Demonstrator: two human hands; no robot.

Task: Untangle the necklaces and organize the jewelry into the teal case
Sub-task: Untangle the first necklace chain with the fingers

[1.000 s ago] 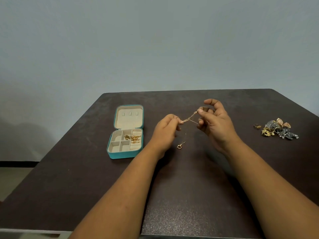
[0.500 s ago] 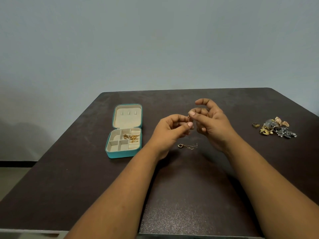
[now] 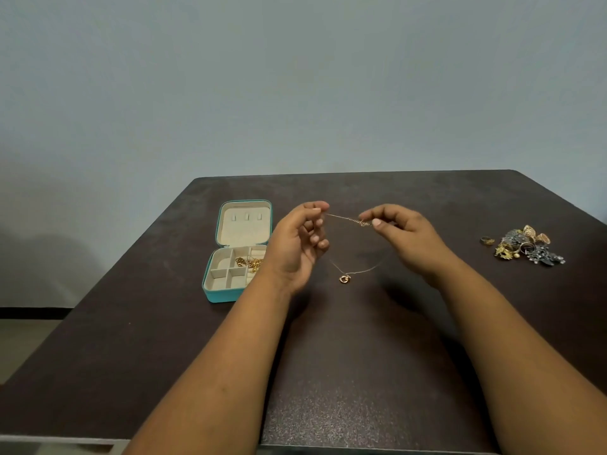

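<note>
Both hands pinch the chain (image 3: 345, 219), left hand (image 3: 297, 246) and right hand (image 3: 402, 236) stretching it above the worktop (image 3: 361, 372); pendant (image 3: 344, 278) dangles below. Case (image 3: 218, 295) open, some gold inside. Pile (image 3: 525, 246) at right unsorted, so most work left.

A plain, pale grey-blue wall (image 3: 295, 77) is seen filling the whole upper half, with nothing hung on it. Below it a dark brown table (image 3: 361, 372) with a faintly speckled top is set, its far corners rounded. At the left, a strip of beige floor (image 3: 23, 339) and a dark baseboard (image 3: 29, 312) can be made out. Soft, even light is cast, with a dim shadow on the wall's lower left.
</note>
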